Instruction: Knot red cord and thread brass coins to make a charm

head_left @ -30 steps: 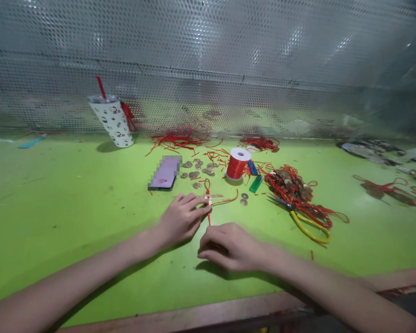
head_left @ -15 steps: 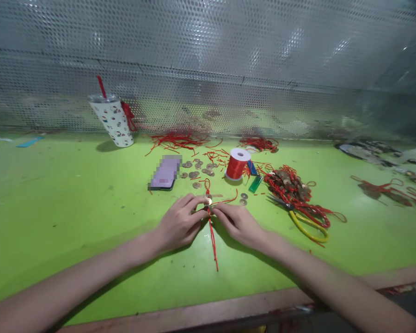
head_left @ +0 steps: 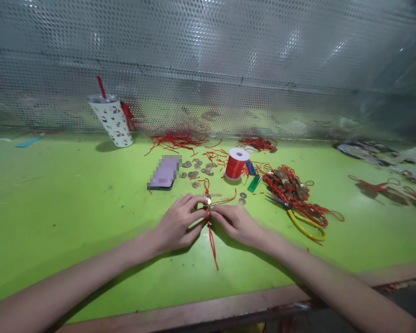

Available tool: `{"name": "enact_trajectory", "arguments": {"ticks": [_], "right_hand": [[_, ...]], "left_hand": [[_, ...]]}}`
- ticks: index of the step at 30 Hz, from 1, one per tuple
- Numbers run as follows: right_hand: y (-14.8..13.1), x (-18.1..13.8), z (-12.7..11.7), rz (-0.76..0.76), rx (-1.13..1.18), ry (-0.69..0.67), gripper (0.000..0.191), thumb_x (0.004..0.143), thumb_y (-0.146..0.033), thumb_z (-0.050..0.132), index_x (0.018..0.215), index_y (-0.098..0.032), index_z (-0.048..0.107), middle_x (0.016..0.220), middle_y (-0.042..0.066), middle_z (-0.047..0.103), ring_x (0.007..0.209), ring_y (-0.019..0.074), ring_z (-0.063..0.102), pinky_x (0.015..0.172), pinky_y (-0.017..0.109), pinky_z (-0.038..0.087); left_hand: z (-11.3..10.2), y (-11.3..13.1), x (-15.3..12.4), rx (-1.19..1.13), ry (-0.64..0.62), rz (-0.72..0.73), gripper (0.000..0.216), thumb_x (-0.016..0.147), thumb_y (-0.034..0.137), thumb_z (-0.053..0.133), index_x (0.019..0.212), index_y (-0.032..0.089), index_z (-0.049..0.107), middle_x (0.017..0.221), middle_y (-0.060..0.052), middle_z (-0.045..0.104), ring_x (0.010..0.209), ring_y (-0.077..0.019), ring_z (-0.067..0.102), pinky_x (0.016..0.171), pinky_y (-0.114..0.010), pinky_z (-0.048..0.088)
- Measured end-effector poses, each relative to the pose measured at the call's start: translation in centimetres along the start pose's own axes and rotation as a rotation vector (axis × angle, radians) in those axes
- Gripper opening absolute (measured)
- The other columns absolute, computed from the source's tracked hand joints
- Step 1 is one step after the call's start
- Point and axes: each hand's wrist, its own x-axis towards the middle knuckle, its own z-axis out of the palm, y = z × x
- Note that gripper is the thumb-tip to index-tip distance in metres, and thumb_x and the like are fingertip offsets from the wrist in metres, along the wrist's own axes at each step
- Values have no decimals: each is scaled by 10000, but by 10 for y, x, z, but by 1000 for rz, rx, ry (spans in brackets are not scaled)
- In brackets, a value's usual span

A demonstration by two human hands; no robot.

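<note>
At the middle of the green table, my left hand pinches a brass coin strung on a red cord. The cord's loop points away from me, and its two tails hang toward the near edge. My right hand meets it from the other side, thumb and finger closed on the cord just below the coins. Fingertips partly hide the coins and the knot. A loose cord end sticks out to the right above my right hand. Several loose coins lie beyond my hands, with two more to the right.
A phone lies left of the coins. Behind stand a red thread spool and a tilted-looking tumbler with a straw. To the right are yellow-handled scissors, a heap of corded coins and a green lighter.
My fingers have shifted very slightly around the coins and cord. The rest of the scene stays in place apart from a tiny camera shift.
</note>
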Motion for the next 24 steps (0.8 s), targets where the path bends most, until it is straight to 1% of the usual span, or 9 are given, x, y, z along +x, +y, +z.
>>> {"name": "enact_trajectory", "arguments": {"ticks": [5, 9, 12, 16, 18, 20, 22, 24], "right_hand": [[3, -1, 2, -2, 11, 8, 342, 1055, -315, 407, 907, -175, 682, 776, 51, 701, 615, 157, 555, 616, 266, 378], [2, 0, 2, 28, 22, 15, 356, 1056, -321, 413, 859, -177, 672, 741, 37, 678, 599, 146, 529, 605, 257, 358], [0, 1, 1, 37, 39, -1, 363, 1057, -315, 412, 824, -177, 655, 715, 28, 658, 588, 140, 514, 598, 253, 354], [-3, 1, 0, 83, 14, 22, 371, 1056, -319, 410, 793, -179, 631, 682, 20, 635, 565, 138, 494, 578, 255, 333], [-3, 0, 1, 102, 3, 28, 358, 1056, -327, 406, 821, -181, 633, 687, 21, 637, 565, 140, 499, 577, 257, 331], [-3, -1, 1, 87, 28, 1, 320, 1052, -332, 411, 892, -181, 645, 732, 30, 661, 596, 147, 533, 596, 256, 354], [-3, -1, 0, 46, 66, -47, 299, 1050, -333, 411, 947, -183, 648, 780, 38, 682, 636, 152, 562, 618, 252, 377], [-3, -2, -1, 18, 84, -72, 318, 1053, -336, 397, 926, -181, 644, 775, 39, 677, 638, 150, 557, 620, 250, 379]], "left_hand": [[-1, -1, 0, -45, 23, -14, 130, 941, 179, 591, 987, 181, 713, 1175, -118, 655, 1007, -246, 595, 857, -406, 531], [-3, 0, -1, -130, 22, 25, 125, 951, 173, 591, 941, 173, 716, 1132, -115, 651, 1002, -230, 588, 854, -375, 512], [-6, 5, -3, -208, -12, 59, 116, 946, 188, 606, 925, 172, 719, 1031, -104, 637, 958, -217, 576, 811, -342, 495], [-12, 17, -6, -255, -68, 108, 150, 949, 239, 609, 862, 175, 713, 820, -59, 600, 774, -184, 529, 701, -313, 443], [-14, 21, -7, -277, -120, 149, 173, 963, 254, 590, 856, 178, 702, 750, -38, 597, 728, -177, 522, 685, -313, 425], [-14, 23, -9, -273, -144, 163, 192, 975, 262, 570, 848, 178, 687, 716, -28, 605, 717, -177, 531, 679, -315, 410], [-13, 22, -10, -250, -129, 141, 199, 981, 262, 561, 841, 173, 672, 716, -28, 615, 712, -176, 538, 675, -316, 397], [-10, 19, -11, -232, -115, 107, 176, 985, 253, 556, 881, 170, 670, 741, -30, 631, 718, -173, 553, 689, -316, 395]]}}
